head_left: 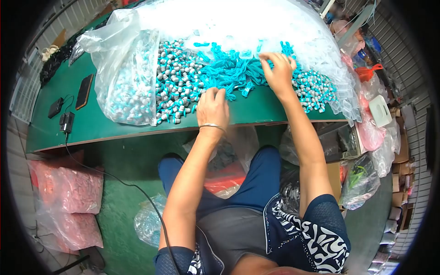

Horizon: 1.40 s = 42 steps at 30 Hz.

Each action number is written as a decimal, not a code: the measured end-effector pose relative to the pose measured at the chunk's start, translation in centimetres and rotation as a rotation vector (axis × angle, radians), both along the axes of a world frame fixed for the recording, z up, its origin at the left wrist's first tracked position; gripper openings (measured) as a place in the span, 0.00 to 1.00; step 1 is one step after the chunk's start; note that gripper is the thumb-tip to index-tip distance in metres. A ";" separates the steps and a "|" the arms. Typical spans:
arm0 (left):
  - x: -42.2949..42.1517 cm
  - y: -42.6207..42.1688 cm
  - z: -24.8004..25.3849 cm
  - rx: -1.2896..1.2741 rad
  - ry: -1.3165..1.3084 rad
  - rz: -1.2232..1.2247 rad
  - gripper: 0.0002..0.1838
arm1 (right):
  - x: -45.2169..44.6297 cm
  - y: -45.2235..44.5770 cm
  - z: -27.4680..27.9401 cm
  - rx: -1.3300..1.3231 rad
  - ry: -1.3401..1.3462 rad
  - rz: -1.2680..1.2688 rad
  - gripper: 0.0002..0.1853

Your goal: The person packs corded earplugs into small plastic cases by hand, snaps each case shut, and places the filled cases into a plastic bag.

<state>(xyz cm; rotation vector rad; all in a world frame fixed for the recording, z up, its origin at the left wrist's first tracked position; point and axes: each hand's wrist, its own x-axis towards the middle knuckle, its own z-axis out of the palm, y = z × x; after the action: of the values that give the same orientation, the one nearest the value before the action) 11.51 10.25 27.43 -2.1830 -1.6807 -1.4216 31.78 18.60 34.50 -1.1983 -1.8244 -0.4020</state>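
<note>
My left hand, with a bracelet at its wrist, is at the front edge of the piles, its fingers curled together. Whatever it may hold is hidden. Beside it lie many small grey-and-white striped pieces with teal stems. A heap of teal cord loops spreads between my hands. My right hand hovers at the heap's back right, fingers bent and apart, with nothing visible between them. A short teal piece is just past its fingertips. Small white-and-teal pieces lie to its right.
A mound of clear plastic pieces covers the back of the green table. A clear bag of small parts lies left. A phone and a small black device with a cable are farther left. Pink-filled bags stand below.
</note>
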 end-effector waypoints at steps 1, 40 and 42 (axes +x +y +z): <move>0.1 0.0 0.1 0.002 0.005 -0.005 0.16 | 0.6 -2.1 -0.3 -0.031 0.024 0.027 0.03; -3.5 -1.8 2.3 -0.184 0.312 0.107 0.07 | 7.9 -4.8 -4.8 -0.105 -0.208 -0.374 0.05; -2.9 -1.9 2.3 -0.263 0.373 0.149 0.08 | 8.8 -3.3 -5.5 -0.096 -0.295 -0.398 0.05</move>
<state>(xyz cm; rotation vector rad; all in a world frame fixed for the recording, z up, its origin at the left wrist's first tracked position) 8.59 8.37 29.72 -2.2104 -1.9176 -0.7350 40.55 15.33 28.99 -1.6473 -1.8619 -0.7557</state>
